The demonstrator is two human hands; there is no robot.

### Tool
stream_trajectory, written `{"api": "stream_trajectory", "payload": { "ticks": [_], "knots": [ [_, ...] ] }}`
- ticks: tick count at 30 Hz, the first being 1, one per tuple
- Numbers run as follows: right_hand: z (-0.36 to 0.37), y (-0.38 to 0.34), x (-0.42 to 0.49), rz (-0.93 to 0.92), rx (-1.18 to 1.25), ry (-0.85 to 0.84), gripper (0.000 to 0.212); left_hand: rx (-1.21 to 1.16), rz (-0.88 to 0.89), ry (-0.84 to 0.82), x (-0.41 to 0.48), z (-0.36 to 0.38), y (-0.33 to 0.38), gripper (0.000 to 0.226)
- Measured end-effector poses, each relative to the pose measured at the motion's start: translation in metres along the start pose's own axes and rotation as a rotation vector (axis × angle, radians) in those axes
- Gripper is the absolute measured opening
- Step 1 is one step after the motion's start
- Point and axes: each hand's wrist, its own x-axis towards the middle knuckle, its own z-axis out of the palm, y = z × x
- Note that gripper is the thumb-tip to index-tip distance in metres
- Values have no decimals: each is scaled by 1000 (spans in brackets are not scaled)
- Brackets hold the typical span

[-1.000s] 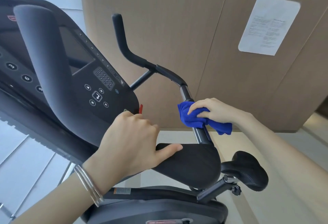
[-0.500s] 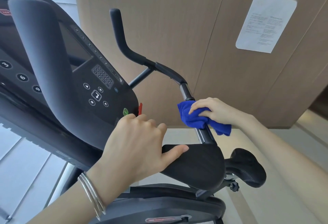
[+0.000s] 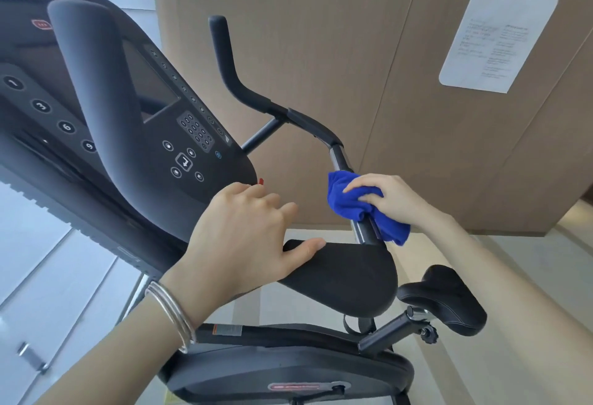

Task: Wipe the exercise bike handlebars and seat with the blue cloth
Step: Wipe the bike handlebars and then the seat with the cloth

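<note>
The black exercise bike fills the view. Its right handlebar [image 3: 298, 117] curves up and away from a black elbow pad [image 3: 349, 273]. My right hand [image 3: 388, 199] presses the bunched blue cloth [image 3: 345, 199] around the lower straight part of that handlebar, just above the pad. My left hand [image 3: 247, 237] rests on the left end of the elbow pad, fingers curled over its edge and thumb lying on top. The black seat [image 3: 449, 298] sits lower right, apart from both hands. The left handlebar [image 3: 93, 106] rises thick and close at left.
The console [image 3: 189, 141] with screen and buttons lies between the handlebars. A tan panelled wall [image 3: 321, 35] with a white paper sheet [image 3: 494, 35] stands behind the bike. The bike's body [image 3: 288, 369] and seat post [image 3: 391, 330] are below. Pale floor tiles show at left.
My right hand and the cloth have kept almost the same spot on the handlebar. My left hand has shifted slightly on the pad. The view has tilted a little.
</note>
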Motion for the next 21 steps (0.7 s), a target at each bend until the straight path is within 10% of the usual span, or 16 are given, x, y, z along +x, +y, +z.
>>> {"api": "stream_trajectory", "payload": {
  "ticks": [21],
  "knots": [
    [12, 95, -18, -344, 286, 214, 30, 110, -399, -212, 20, 23, 146, 67]
  ]
}}
